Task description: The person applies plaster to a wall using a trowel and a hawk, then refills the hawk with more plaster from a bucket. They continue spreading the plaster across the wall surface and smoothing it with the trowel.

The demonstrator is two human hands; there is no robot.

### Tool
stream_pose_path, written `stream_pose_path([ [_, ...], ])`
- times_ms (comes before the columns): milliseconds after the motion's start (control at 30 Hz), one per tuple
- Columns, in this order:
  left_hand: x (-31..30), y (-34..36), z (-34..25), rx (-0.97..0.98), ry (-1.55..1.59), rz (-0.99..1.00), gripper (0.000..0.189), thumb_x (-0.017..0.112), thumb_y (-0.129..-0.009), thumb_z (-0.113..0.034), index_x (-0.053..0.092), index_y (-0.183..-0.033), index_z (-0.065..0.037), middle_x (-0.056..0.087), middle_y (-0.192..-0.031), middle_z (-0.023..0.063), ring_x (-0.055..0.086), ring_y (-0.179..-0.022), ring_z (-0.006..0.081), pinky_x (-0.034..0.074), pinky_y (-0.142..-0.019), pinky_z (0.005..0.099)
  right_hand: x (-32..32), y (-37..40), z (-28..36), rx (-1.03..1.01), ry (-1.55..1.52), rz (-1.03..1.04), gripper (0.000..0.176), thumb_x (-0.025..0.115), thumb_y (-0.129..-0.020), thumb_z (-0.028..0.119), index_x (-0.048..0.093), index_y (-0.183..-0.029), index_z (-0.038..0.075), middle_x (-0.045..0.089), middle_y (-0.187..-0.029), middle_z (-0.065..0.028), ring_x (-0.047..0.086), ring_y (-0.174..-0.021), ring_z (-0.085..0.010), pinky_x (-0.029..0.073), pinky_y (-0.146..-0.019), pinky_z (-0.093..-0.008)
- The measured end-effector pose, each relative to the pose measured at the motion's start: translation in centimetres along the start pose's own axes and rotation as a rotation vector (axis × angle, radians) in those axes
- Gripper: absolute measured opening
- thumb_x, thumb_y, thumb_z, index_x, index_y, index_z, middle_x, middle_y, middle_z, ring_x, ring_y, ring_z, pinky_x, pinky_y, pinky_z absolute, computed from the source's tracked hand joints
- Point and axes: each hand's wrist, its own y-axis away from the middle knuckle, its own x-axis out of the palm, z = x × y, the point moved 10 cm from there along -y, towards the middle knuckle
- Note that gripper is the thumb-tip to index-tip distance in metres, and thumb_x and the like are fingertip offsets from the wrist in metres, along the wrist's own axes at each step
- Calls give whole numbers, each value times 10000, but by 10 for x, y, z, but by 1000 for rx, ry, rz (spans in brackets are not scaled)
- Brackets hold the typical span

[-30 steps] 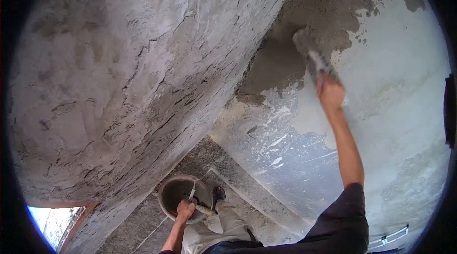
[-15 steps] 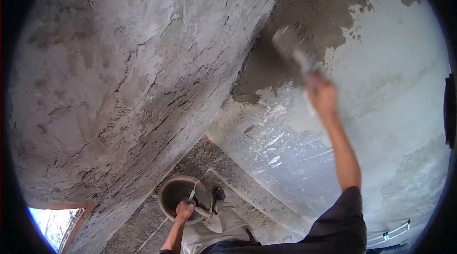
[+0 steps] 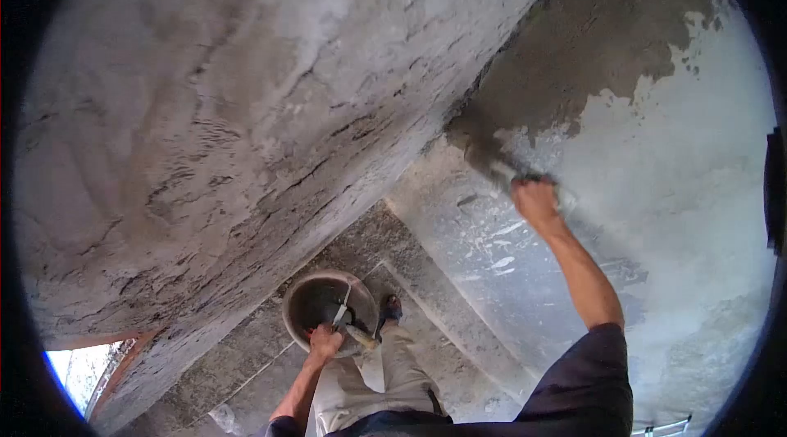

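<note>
My right hand [image 3: 536, 198] is wrapped round the handle of a trowel [image 3: 489, 165], whose blade lies at the lower edge of the dark wet plaster [image 3: 607, 35] near the wall corner. Low in the view, my left hand [image 3: 325, 342] grips the rim area of a round bucket [image 3: 290, 306] and a thin, light-coloured tool [image 3: 342, 311] that sticks up from the fist. A second tool with a pale handle [image 3: 363, 337] lies across the bucket's edge beside this hand. Dark material shows inside the bucket.
A rough grey wall [image 3: 205, 150] slopes along the left. Pale smooth wall [image 3: 680, 166] extends on the right. Below are a stepped concrete floor [image 3: 459, 355], my sandalled foot [image 3: 393, 306] and a bright opening [image 3: 86, 371] at the lower left.
My right hand and the trowel have moved down along the wall, closer to the plaster's lower edge. The view has shifted, and the bucket with my left hand appears slightly higher and further right.
</note>
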Motion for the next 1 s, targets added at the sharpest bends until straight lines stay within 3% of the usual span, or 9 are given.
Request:
stream_pose_path([
  [167, 20, -8, 13, 122, 144, 116, 416, 550, -752, -314, 608, -1040, -19, 630, -931, 242, 596, -947, 391, 449, -783, 437, -141, 0, -45, 26, 201, -478, 129, 553, -797, 158, 636, -874, 97, 621, -633, -76, 609, -527, -213, 477, -601, -368],
  [300, 23, -10, 13, 123, -17, 151, 435, 558, -745, -329, 607, -1041, -15, 625, -937, 254, 590, -955, 398, 451, -795, 444, -139, 12, -80, 123, 316, -445, 138, 545, -812, 177, 627, -884, 93, 620, -617, -83, 604, -509, -199, 475, -573, -368],
  [400, 14, -6, 1, -34, -171, 113, 458, 577, -742, -337, 598, -1098, -49, 612, -1004, 254, 566, -993, 409, 452, -852, 445, -53, 74, -65, 199, 207, -62, 154, 523, -813, 150, 635, -880, 69, 618, -587, -117, 616, -522, -242, 463, -528, -428],
  [467, 4, 2, -4, -5, -116, 120, 460, 577, -748, -341, 593, -1110, -59, 614, -1012, 244, 570, -995, 402, 451, -855, 443, -12, 125, -33, 49, 139, -9, 172, 566, -785, 173, 656, -875, 57, 630, -640, -160, 625, -566, -276, 473, -541, -439],
  [567, 5, -4, 9, 46, -101, 84, 438, 575, -762, -356, 608, -1102, -81, 620, -1024, 222, 584, -995, 374, 451, -856, 439, -10, 129, -35, 111, -85, 119, 174, 628, -757, 174, 661, -884, 61, 645, -687, -152, 628, -589, -286, 481, -666, -443],
  [633, 29, -21, 50, -37, -10, 118, 416, 577, -761, -355, 629, -1069, -79, 621, -1021, 225, 586, -1004, 362, 448, -858, 431, -94, 101, -52, 193, -86, -272, 179, 620, -791, 195, 656, -909, 65, 652, -703, -137, 631, -596, -274, 487, -657, -414],
  [767, 15, 1, 2, -44, -124, 141, 402, 580, -761, -351, 642, -1042, -71, 623, -1012, 229, 585, -1005, 364, 445, -858, 428, -181, 34, -93, 304, -5, -532, 188, 584, -822, 201, 642, -926, 56, 648, -677, -135, 635, -575, -246, 500, -579, -377],
  [933, 19, -8, 13, 66, 18, 51, 415, 585, -756, -352, 634, -1052, -64, 625, -1002, 234, 585, -996, 371, 445, -862, 434, -70, 13, -54, 299, -53, -62, 176, 555, -802, 172, 649, -891, 53, 632, -627, -172, 652, -584, -273, 503, -516, -403],
  [1000, 12, 2, -1, 33, -81, 53, 426, 582, -757, -355, 626, -1065, -64, 624, -1002, 236, 584, -996, 375, 446, -861, 435, 12, 35, -3, 125, 1, 56, 168, 535, -759, 130, 686, -779, 61, 662, -692, -147, 658, -601, -287, 509, -582, -437],
])
